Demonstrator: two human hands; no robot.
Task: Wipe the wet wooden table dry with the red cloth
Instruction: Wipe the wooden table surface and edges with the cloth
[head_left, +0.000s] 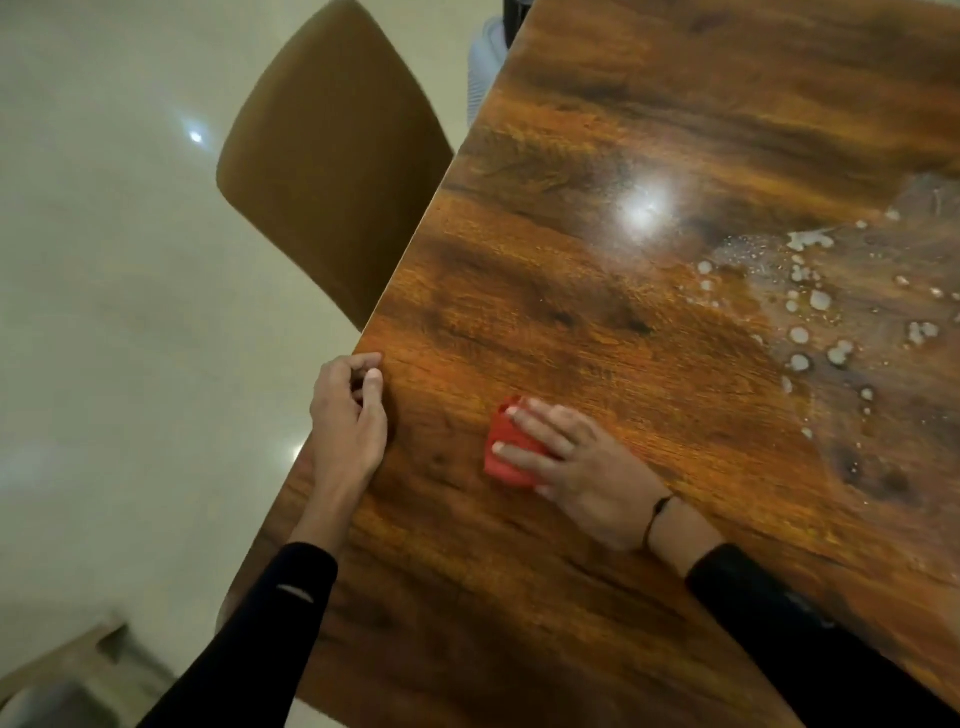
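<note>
The wooden table (649, 364) fills the view, its left edge running past a brown chair (332, 156); the wet patch (841, 322), beaded with pale droplets, lies toward the right edge, well apart from the hands. The left hand (348, 421) rests at the left edge, fingers loosely curled, seemingly on nothing, though the blur hides the fingertips; the right hand (571, 462) presses the folded red cloth (511, 452) flat under straight fingers, near that same edge. To dry it well, I'd carry the cloth over to the droplets and sweep in overlapping strokes under steady pressure.
</note>
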